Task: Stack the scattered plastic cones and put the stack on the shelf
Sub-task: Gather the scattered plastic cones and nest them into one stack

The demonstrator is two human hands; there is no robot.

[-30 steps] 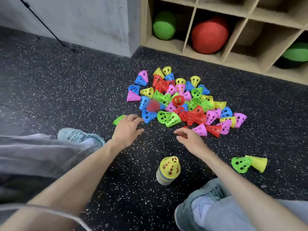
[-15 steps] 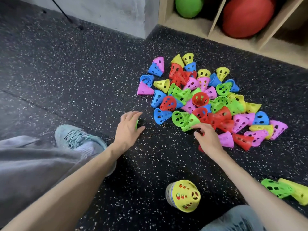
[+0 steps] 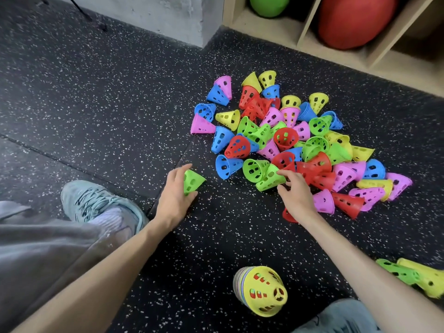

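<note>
A: A lone green cone [image 3: 193,181] is gripped on the floor by the left hand [image 3: 173,198]; another green cone [image 3: 270,180] at the pile's edge [image 3: 288,140] is pinched by the right hand [image 3: 296,193].

B: Light, stiff, perforated plastic is judged; the rim is best taken.

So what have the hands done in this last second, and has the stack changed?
The left hand has closed round the lone green plastic cone it was reaching for and now grips it. The right hand has moved from a red cone forward to a green perforated cone at the pile's near edge, fingers touching it. The yellow-topped stack of cones stays as it was.
</note>
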